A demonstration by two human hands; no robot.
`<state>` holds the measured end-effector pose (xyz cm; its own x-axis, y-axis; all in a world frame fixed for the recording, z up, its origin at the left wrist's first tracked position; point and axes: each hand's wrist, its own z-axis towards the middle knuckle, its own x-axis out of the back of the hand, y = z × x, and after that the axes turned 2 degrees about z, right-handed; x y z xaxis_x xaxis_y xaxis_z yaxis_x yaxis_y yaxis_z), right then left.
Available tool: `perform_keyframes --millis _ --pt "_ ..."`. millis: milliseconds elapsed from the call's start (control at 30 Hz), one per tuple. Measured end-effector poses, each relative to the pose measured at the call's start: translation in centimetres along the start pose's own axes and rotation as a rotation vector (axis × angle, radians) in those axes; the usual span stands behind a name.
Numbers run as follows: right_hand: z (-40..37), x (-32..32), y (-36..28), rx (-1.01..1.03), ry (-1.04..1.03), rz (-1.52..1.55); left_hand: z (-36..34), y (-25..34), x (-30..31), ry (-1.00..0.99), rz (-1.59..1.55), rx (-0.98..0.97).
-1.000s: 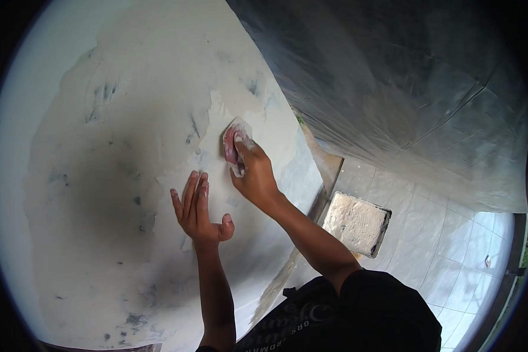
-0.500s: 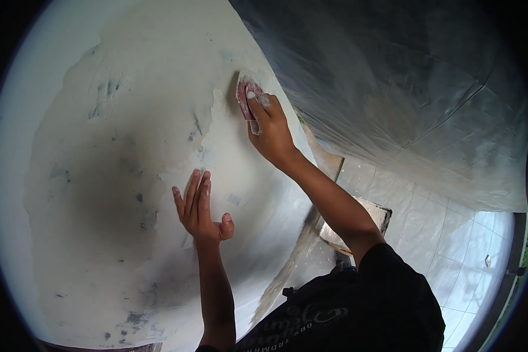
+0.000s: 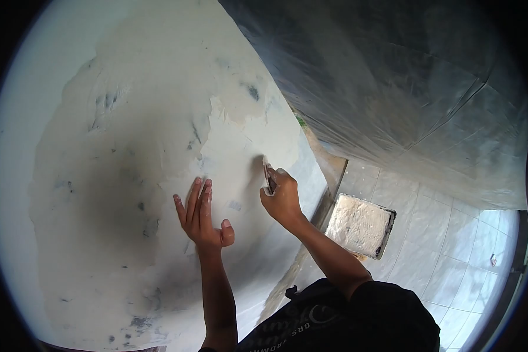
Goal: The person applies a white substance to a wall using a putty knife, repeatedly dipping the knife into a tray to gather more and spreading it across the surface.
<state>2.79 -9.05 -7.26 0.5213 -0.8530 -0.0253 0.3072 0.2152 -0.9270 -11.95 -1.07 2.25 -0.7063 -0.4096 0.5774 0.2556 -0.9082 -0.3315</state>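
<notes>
A broad pale wall (image 3: 123,105) fills the left and middle of the head view, mottled with dark specks and with whiter coated patches. My left hand (image 3: 205,220) lies on it, fingers stretched upward and thumb out to the side. To its right, my right hand (image 3: 283,199) is closed round a paste-smeared hand trowel (image 3: 267,170), seen nearly edge-on with its tip at the wall. Fingers cover most of the trowel's grip. Above the trowel, a whiter patch (image 3: 240,135) with a ragged upper edge borders the beige coat.
A square dark-rimmed tray (image 3: 392,218) of thick white paste sits low at the right, over the tiled floor (image 3: 422,229). Grey plastic sheeting (image 3: 393,76) hangs across the upper right. A brownish ledge (image 3: 334,170) runs along the wall's right edge.
My right hand has come down the wall with the trowel, which has turned from face-on to nearly edge-on. My left hand keeps its place. More of the paste tray shows.
</notes>
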Motion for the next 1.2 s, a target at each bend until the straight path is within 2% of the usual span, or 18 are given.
perform_keyframes --millis 167,233,300,367,700,767,833,900,967,1033,1133,1200 --pt "2.3 2.2 -1.0 0.052 0.134 0.074 0.3 0.2 -0.1 0.034 -0.016 0.007" --pt "3.2 2.2 -0.8 0.085 0.193 0.324 0.3 0.1 -0.2 0.047 -0.017 0.007" --pt "2.8 3.6 -1.5 -0.215 0.076 0.592 0.2 0.1 -0.2 0.051 -0.025 0.005" --pt "2.6 4.6 -2.2 -0.282 0.036 0.675 0.3 0.1 -0.1 0.044 -0.022 0.008" --pt "2.9 4.9 0.1 -0.204 0.011 0.594 0.1 0.0 -0.2 0.041 -0.021 0.014" --pt "3.2 4.5 0.5 -0.099 0.093 0.549 0.1 -0.1 -0.2 0.047 -0.024 0.013" --pt "3.7 4.6 0.7 -0.178 0.103 0.489 0.1 0.0 -0.2 0.045 -0.025 0.015" --pt "5.0 4.1 0.6 0.029 0.315 0.368 0.1 0.0 -0.2 0.044 -0.028 0.016" --pt "6.9 3.6 -0.2 0.065 0.391 0.286 0.2 0.0 -0.3 0.056 -0.035 0.012" --pt "9.1 2.8 -1.7 0.279 0.542 0.024 0.1 0.1 -0.3 0.048 -0.027 0.018" --pt "11.9 0.0 -2.3 0.356 0.599 -0.095 0.2 0.2 -0.3 0.043 -0.013 0.022" --pt "12.8 -1.5 -2.4 0.347 0.529 -0.151 0.1 0.2 -0.3 0.046 -0.013 0.021"
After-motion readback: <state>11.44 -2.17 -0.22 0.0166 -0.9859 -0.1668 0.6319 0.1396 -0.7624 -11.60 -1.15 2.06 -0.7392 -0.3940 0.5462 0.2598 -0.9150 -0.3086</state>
